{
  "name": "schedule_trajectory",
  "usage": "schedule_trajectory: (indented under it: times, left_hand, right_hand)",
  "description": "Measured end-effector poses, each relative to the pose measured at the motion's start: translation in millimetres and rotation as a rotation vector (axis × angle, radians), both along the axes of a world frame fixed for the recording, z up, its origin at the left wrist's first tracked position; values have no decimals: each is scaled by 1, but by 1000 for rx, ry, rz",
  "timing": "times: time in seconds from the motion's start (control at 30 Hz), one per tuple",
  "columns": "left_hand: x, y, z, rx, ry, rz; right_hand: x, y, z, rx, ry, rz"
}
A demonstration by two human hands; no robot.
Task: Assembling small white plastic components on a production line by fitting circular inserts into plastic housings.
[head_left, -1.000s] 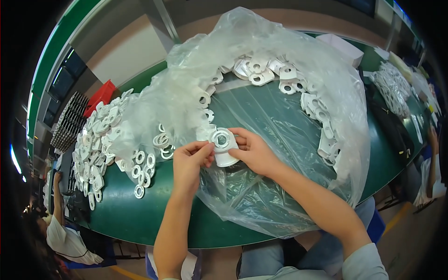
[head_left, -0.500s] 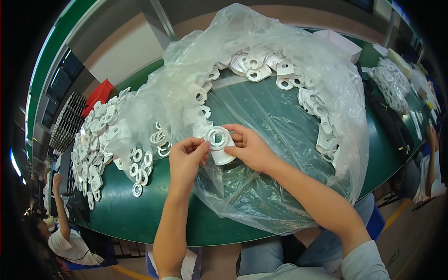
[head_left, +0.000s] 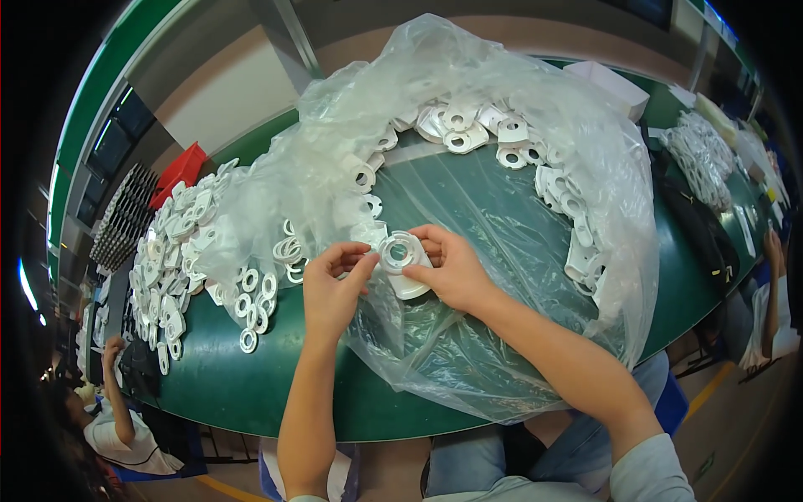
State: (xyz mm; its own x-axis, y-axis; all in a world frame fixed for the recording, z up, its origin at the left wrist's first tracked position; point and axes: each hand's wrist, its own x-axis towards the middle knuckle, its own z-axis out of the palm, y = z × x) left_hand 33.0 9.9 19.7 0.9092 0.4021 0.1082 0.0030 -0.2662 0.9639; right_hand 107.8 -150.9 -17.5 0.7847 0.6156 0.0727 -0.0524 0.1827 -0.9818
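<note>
A white plastic part with a round ringed opening and a curved skirt [head_left: 409, 287] is held above the plastic-covered table. My right hand [head_left: 456, 272] grips it from the right, thumb on its front and fingers behind. Just left of the part, my left hand [head_left: 333, 284] has its thumb and forefinger apart, and nothing shows between them. Behind the fingertips, another white piece [head_left: 368, 233] lies on the clear plastic sheet [head_left: 468, 360]. Several loose white rings [head_left: 248, 340] lie on the table to the left of my left hand.
Similar white parts [head_left: 458, 119] form an arc along the bunched sheet. A large heap of white pieces [head_left: 171, 251] covers the table's left side, near a red bin [head_left: 179, 174]. A white box [head_left: 609, 88] stands at the back right. Other people sit at both sides.
My left hand's fingertips have drawn slightly away from the white part. The part, still in my right hand, has shifted a little to the right and tilted.
</note>
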Motion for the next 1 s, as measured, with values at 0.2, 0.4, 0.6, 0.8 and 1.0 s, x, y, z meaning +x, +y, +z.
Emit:
schedule_trajectory:
  times: [0.2,0.4,0.6,0.8,1.0]
  left_hand:
    - [0,5,-5,-45,10,-117]
    - [0,4,-7,-38,14,-127]
    - [0,3,-8,-26,36,-158]
    - [1,3,-7,-52,24,-165]
    - [-1,-5,-2,-177,-76,-132]
  right_hand:
    - [0,0,0,-5,-3,16]
    - [1,-2,2,-19,-12,28]
    - [3,-3,3,-108,-34,31]
    - [1,-5,3,-70,-24,62]
    - [-5,-3,8,201,7,84]
